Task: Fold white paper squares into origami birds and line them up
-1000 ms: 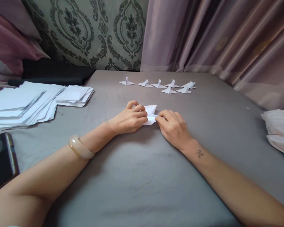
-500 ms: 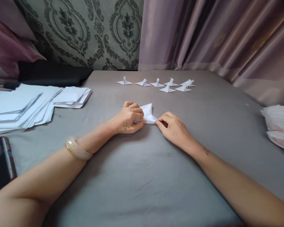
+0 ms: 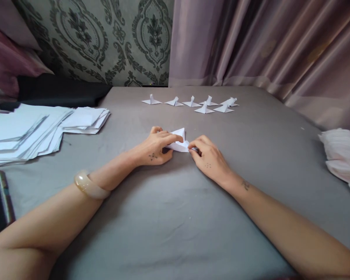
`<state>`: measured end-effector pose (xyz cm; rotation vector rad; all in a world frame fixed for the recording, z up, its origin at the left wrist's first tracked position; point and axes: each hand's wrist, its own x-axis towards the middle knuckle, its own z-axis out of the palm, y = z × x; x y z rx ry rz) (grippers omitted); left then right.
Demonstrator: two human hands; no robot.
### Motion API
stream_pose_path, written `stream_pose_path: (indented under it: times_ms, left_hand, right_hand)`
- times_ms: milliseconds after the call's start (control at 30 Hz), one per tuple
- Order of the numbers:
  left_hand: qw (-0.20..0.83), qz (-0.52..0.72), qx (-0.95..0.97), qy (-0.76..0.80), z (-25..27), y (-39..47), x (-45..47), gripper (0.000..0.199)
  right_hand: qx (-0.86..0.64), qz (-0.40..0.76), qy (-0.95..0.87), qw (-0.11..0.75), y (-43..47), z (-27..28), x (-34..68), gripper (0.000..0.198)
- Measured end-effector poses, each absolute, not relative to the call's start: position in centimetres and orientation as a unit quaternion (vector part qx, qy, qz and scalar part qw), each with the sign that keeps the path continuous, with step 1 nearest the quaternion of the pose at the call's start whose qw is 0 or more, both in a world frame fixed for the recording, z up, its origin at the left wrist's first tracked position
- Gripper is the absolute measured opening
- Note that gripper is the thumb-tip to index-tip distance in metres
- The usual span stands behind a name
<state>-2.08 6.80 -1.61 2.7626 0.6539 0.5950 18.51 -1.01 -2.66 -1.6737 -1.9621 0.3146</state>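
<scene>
A small white folded paper (image 3: 179,146) lies on the grey cloth between my hands, one pointed flap standing up at its far side. My left hand (image 3: 155,147) is around its left end, the index finger reaching over the top and the thumb at the near side. Its other fingers are partly hidden behind the paper. With thumb and index finger, my right hand (image 3: 207,158) pinches the paper's right tip. Farther back stand several finished-looking white folded paper figures (image 3: 205,109), each with flat points and a raised middle.
Stacks of white paper sheets (image 3: 26,132) lie on the left, with a dark phone (image 3: 0,202) nearer to me. Black cloth (image 3: 58,91) is behind the stacks. A pale wrapped bundle (image 3: 341,153) sits at the right edge. Curtains (image 3: 251,42) hang behind the grey-covered surface (image 3: 175,221).
My left index finger has stretched out over the paper and the thumb has drawn back from it. My right fingers have curled over the right tip. The whole view has shifted slightly.
</scene>
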Motion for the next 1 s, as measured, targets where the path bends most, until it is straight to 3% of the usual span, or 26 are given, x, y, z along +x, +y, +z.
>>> stream_pose_path:
  times_ms: [167, 400, 567, 867, 1000]
  left_hand:
    - [0.09, 0.222, 0.943, 0.23, -2.0, 7.4, -2.4, 0.048]
    - [-0.054, 0.345, 0.896, 0.273, -2.0, 7.2, -1.7, 0.038]
    - [-0.023, 0.27, 0.943, 0.195, -2.4, 6.8, -1.0, 0.019]
    - [0.07, 0.181, 0.973, 0.126, -2.9, 6.9, -1.2, 0.032]
    - [0.087, 0.177, 0.974, 0.115, -2.3, 6.9, -1.2, 0.036]
  right_hand:
    - [-0.591, 0.055, -0.772, 0.229, -1.5, -2.7, 18.2, 0.028]
    - [-0.602, 0.017, -0.773, 0.2, -2.1, -2.4, 17.9, 0.03]
    - [-0.615, 0.104, -0.758, 0.191, -1.9, -1.5, 18.4, 0.028]
    - [-0.603, 0.364, -0.675, 0.221, -0.6, -0.3, 21.0, 0.021]
    - [-0.648, 0.428, -0.583, 0.238, 0.1, 0.1, 21.9, 0.018]
